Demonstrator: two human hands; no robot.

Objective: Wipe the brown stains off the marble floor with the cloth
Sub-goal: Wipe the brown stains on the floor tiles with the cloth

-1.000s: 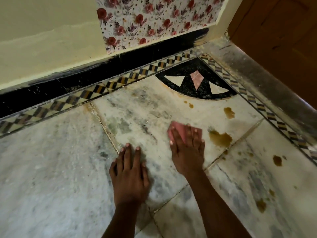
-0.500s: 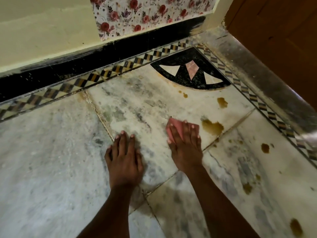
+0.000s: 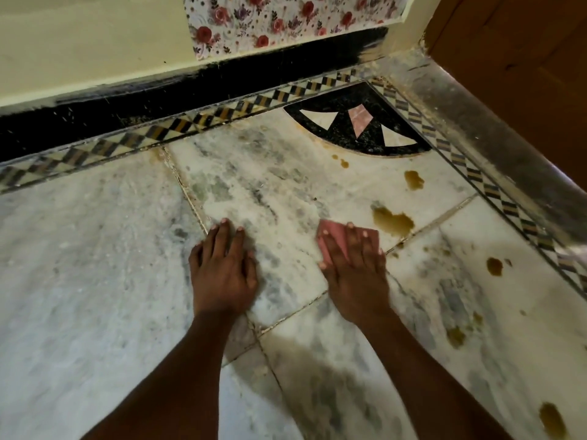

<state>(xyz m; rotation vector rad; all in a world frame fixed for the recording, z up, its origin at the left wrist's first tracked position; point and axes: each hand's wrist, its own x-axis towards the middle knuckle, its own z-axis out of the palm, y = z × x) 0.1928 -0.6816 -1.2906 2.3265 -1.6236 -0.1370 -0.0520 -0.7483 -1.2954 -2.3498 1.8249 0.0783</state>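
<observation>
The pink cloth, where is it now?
In the head view, the pink cloth lies flat on the marble floor under the right hand, just left of the largest brown stain.

The floor point(image 3: 95, 281) is lying bare to the left of the left hand point(image 3: 222, 274), and bare marble is showing between the two hands. The right hand point(image 3: 352, 274) is pressing flat on the cloth point(image 3: 333, 236), with the big stain point(image 3: 394, 222) just beside it. Beyond, the wall point(image 3: 79, 52) and the door point(image 3: 524, 74) are closing off the corner.
</observation>
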